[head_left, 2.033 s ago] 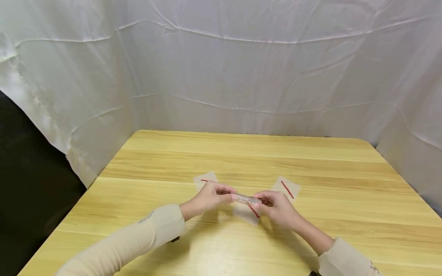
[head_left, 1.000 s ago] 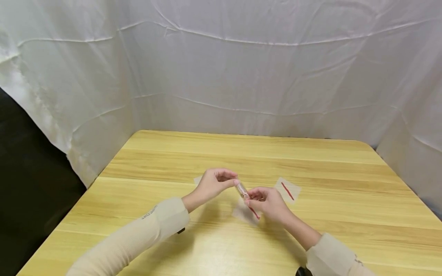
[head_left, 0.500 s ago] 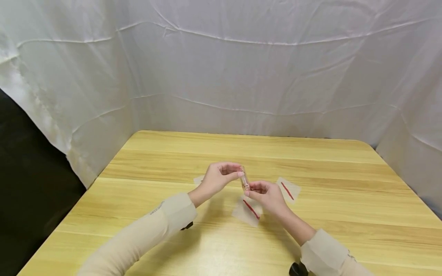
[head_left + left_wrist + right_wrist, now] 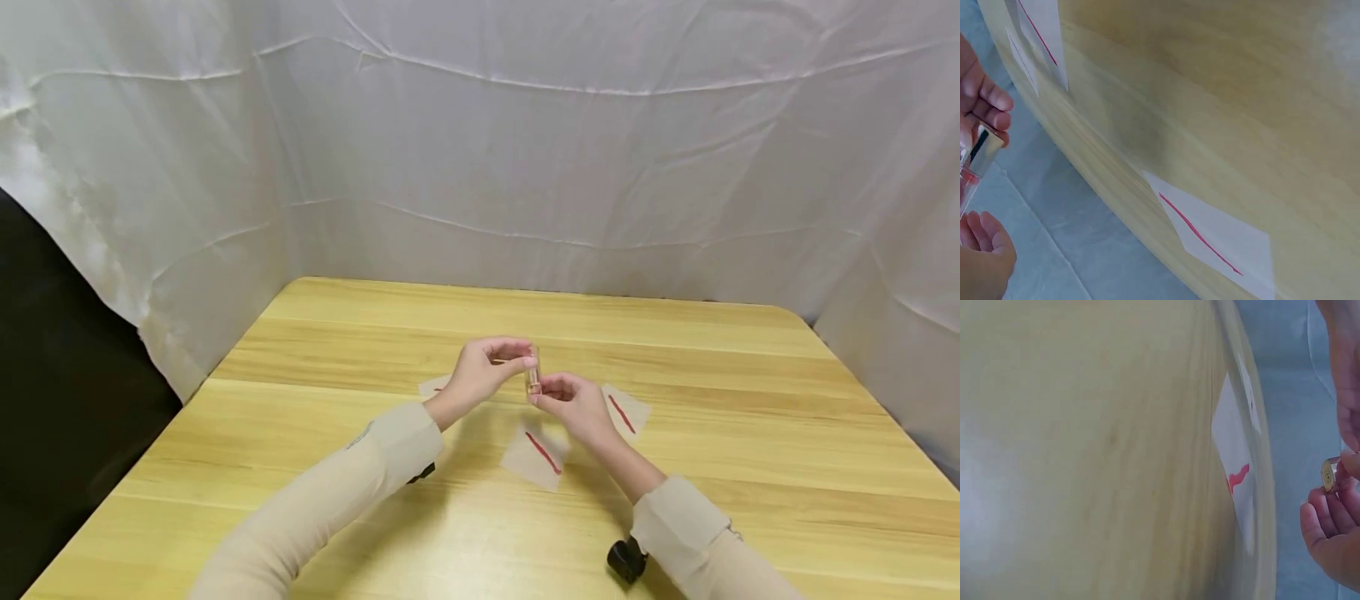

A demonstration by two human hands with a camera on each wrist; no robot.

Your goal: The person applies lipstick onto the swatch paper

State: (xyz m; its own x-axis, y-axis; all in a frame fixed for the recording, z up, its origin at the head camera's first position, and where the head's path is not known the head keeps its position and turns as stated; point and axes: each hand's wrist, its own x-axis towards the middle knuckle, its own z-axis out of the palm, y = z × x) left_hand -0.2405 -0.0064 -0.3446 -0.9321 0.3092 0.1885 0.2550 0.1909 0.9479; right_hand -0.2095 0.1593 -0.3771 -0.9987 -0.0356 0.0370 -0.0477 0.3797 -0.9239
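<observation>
Above the table, both hands hold one small lip gloss tube, clear with a pinkish inside. It stands nearly upright in the head view. My left hand pinches its upper part between thumb and fingers, and the fingers of my right hand pinch the lower end. In the left wrist view a shiny gold section of the tube shows beside the fingertips, with red-pink below it. The square gold end faces the camera in the right wrist view. The fingers cover parts of the tube.
Three pale paper squares with red lines lie on the wooden table: a middle one, a right one and a left one partly behind the left hand. A white curtain encloses the back and sides.
The lip gloss tube has turned from lying sideways to nearly upright. Both hands have moved up and away over the table, uncovering the middle paper, while keeping hold of the tube.
</observation>
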